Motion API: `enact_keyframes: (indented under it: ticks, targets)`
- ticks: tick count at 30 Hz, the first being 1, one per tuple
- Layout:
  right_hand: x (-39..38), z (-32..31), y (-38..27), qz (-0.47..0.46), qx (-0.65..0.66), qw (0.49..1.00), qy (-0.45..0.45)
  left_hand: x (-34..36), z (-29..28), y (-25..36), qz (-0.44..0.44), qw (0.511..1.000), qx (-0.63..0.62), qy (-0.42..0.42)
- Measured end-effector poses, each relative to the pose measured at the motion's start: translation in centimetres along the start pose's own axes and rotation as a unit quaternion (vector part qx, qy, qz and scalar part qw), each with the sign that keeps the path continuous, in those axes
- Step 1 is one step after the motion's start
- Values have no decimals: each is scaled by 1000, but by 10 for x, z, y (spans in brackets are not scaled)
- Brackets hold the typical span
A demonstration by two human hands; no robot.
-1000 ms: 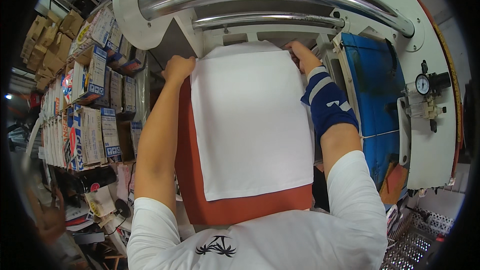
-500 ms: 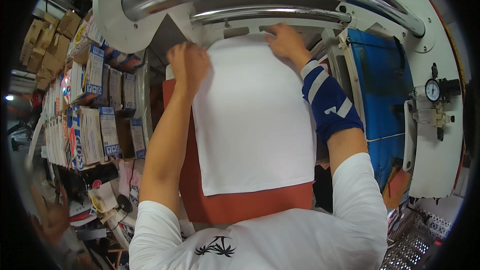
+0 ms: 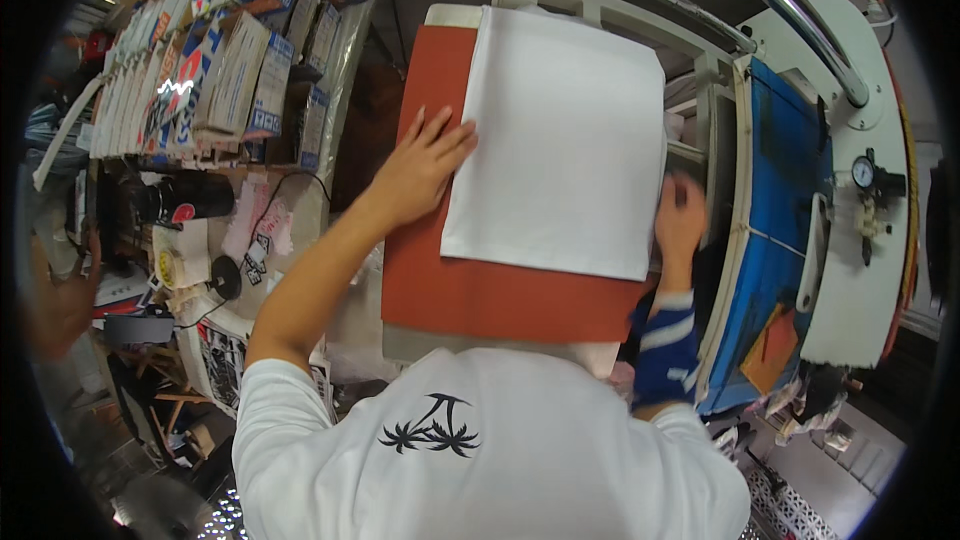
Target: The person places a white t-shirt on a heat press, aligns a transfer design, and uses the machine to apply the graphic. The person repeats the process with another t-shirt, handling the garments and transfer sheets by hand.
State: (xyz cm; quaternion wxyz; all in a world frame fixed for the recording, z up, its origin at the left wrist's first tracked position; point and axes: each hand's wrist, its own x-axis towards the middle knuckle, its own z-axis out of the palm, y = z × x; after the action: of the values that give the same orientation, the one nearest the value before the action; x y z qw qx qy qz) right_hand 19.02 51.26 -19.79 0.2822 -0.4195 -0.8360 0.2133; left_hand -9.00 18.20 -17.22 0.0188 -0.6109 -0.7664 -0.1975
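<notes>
The white fabric panel (image 3: 560, 150) is laid flat on the red-brown press pad (image 3: 520, 300), whose lower strip and left margin are exposed. The left hand (image 3: 424, 170) is spread open over the pad, fingertips placed at the panel's left edge, nothing grasped. The right hand (image 3: 681, 218) is held at the panel's right edge, fingers curled; whether anything is gripped cannot be told.

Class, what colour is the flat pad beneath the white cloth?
The pad is reddish-brown, showing best in the head view.
</notes>
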Motion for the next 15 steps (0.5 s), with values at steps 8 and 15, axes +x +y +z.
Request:
enact_keyframes:
  ticks: [8,15]
  targets:
    - [-123,-52,45,556,343,717,-244,-97,-11,108,-262,934,-201,136]
    - [-108,-27,60,471,638,605,-69,-79,12,125,-433,866,-217,122]
